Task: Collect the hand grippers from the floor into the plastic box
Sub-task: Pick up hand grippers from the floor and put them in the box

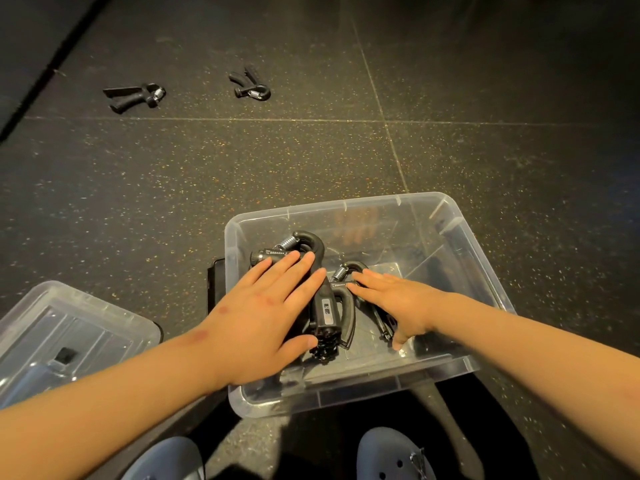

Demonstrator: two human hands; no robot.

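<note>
Clear plastic box [460, 223] on dark speckled rubber floor [207, 174], just ahead of two grey perforated shoes [391, 459]. Inside it, a cluster of black hand grippers with coiled metal springs. Exact count hard to tell under the hands.

Left hand [263, 313] laid flat over the left gripper [304, 240] in the box, fingers straight and close together, thumb against the knobbly near end of the middle gripper [327, 313]. Released, grasping nothing.

Right hand [398, 299] likewise released, fingers stretched out across the right gripper [349, 268], fingertips near its spring, thumb pointing down toward the box bottom.

Middle gripper between the two hands, grey label facing up.

Farther out on the floor, well apart from the box, two more black hand grippers: a far-left floor gripper [135, 97], handles splayed leftward, and a second floor gripper [250, 85] to its right, handles pointing away. Apart from each other, not yet collected.

Clear lid [69, 327] flat on the floor left of the box, beside the left forearm.

Dark flat object [216, 285] just beside the box's left wall, partly hidden, kind unclear.

Pale seams between floor tiles crossing beyond the box.
</note>
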